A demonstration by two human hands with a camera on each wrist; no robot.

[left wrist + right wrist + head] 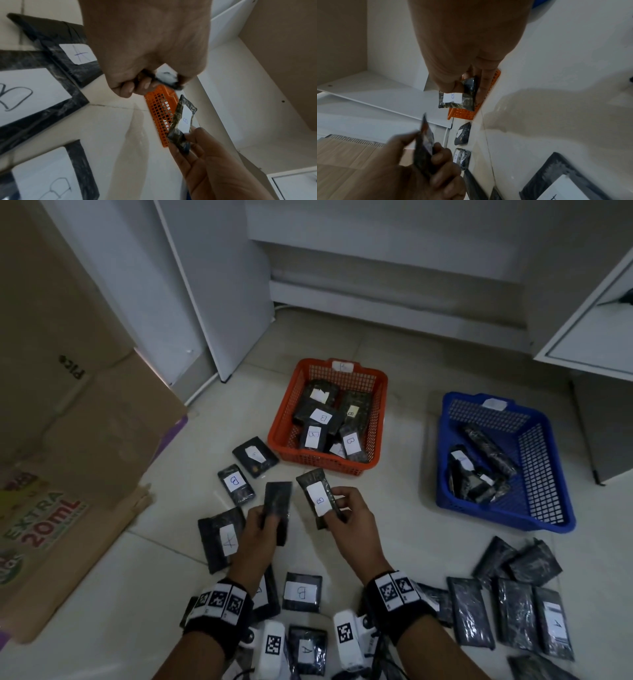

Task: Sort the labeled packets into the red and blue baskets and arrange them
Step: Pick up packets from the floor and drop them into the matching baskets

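Two baskets stand on the floor — a red basket (379,419) with about six packets and a blue basket (548,494) with about four. The left hand (258,525) grips one dark packet (278,501); the right hand (349,517) pinches one B packet (318,498) — both held above the floor, near the red basket.

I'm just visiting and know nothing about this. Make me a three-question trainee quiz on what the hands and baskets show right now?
1. True or false: the right hand holds a black plastic-wrapped packet with a white label marked B.
2. Which basket shows packets labelled B inside?
a) red plastic mesh basket
b) blue plastic mesh basket
3. Fill in: the left hand holds a black packet showing its plain side in the head view, so its letter is ____ there.

Key:
1. True
2. a
3. hidden
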